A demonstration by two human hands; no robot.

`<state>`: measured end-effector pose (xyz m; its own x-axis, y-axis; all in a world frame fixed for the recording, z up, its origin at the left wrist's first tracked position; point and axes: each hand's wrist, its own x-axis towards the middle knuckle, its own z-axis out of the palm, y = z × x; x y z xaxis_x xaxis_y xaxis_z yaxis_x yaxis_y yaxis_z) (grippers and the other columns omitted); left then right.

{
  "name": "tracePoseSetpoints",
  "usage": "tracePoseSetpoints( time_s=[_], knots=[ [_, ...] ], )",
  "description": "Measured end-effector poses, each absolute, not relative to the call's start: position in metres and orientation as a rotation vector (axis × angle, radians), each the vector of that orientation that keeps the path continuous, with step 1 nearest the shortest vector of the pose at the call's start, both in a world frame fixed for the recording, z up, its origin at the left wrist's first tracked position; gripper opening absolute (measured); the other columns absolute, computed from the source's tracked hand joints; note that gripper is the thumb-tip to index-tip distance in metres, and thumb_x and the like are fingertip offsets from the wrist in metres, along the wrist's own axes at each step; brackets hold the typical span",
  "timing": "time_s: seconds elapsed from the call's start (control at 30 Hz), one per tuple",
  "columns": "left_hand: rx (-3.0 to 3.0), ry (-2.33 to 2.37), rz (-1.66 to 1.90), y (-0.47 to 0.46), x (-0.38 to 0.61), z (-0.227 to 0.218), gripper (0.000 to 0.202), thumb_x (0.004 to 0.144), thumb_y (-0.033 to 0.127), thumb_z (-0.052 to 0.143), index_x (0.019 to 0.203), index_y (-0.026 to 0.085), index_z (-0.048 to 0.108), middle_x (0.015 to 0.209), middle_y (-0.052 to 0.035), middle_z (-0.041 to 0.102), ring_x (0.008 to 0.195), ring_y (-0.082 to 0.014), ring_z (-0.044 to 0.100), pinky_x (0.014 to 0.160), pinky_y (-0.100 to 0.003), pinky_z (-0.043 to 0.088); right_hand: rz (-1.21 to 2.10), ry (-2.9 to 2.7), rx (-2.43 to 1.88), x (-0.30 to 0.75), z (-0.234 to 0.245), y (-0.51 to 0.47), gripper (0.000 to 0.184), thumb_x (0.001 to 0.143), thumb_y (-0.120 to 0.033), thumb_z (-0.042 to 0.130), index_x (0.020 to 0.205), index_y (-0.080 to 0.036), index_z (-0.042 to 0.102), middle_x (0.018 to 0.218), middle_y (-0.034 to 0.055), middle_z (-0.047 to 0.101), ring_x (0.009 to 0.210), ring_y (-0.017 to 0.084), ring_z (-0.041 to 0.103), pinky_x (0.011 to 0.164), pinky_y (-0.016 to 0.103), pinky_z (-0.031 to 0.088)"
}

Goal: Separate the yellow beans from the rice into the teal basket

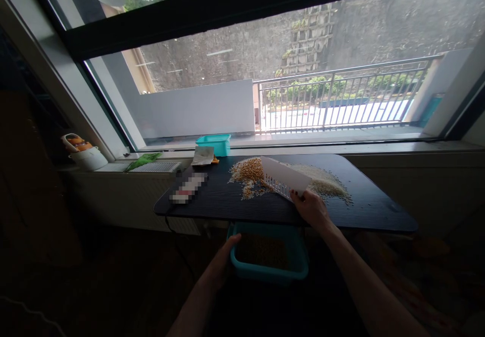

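Observation:
My right hand (311,209) grips the near end of a white plastic piece with a row of slots along its lower side (286,175). That piece stands tilted on the dark table between a heap of yellow corn-like kernels (248,169) and a spread pile of pale, rice-like grains (328,180). My left hand (223,258) holds the left rim of a teal plastic bin (269,271), just below the table's front edge. Small brownish grains lie in the bin, dim in shadow. The left fingers under the bin are hidden.
The black table (223,205) stands against the window. On it are a blurred-out flat object (188,188) and a paper packet (203,156). A second teal bin (223,145) sits by the sill. Left are a radiator (162,167), a green cloth (144,161) and a white pot (90,159).

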<state>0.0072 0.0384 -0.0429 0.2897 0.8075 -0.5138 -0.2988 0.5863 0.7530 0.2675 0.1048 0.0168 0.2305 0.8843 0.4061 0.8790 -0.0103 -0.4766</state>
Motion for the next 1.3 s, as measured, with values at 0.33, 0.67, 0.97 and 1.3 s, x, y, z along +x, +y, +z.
tracePoseSetpoints(
  time_s=[0.33,0.67,0.97,1.3],
  knots=[
    [0.631,1.055,0.779,0.038,0.004,-0.043,0.060,0.073,0.050,0.055,0.122,0.015,0.051,0.117,-0.0113,0.060,0.109,-0.0281,0.054,0.080,-0.036,0.048,0.056,-1.623,-1.771,0.266,0.019,0.097,0.037,0.075,-0.046,0.044,0.061,-0.016,0.062,0.057,0.0048,0.060,0.057,0.017,0.056,0.050,0.024,0.034],
    [0.619,1.057,0.783,0.041,0.003,-0.046,0.059,0.072,0.052,0.055,0.119,0.016,0.053,0.117,-0.0105,0.060,0.109,-0.0281,0.054,0.080,-0.036,0.048,0.293,-1.599,-1.598,0.268,0.022,0.092,0.032,0.072,-0.045,0.049,0.063,-0.015,0.060,0.057,0.0036,0.058,0.056,0.017,0.054,0.050,0.025,0.035],
    [0.593,1.053,0.793,0.046,0.006,-0.046,0.053,0.074,0.048,0.054,0.115,0.015,0.055,0.108,-0.0099,0.065,0.102,-0.0250,0.059,0.083,-0.032,0.047,0.543,-1.235,-1.308,0.273,0.024,0.090,0.030,0.070,-0.046,0.055,0.061,-0.017,0.054,0.062,0.0030,0.057,0.057,0.014,0.051,0.052,0.025,0.039],
    [0.579,1.035,0.803,0.042,0.005,-0.046,0.052,0.074,0.048,0.054,0.114,0.015,0.056,0.108,-0.0092,0.065,0.103,-0.0242,0.058,0.080,-0.031,0.047,0.519,-1.118,-1.342,0.276,0.018,0.095,0.028,0.071,-0.043,0.055,0.066,-0.016,0.060,0.060,0.0028,0.057,0.055,0.014,0.050,0.049,0.025,0.039]
  ],
)
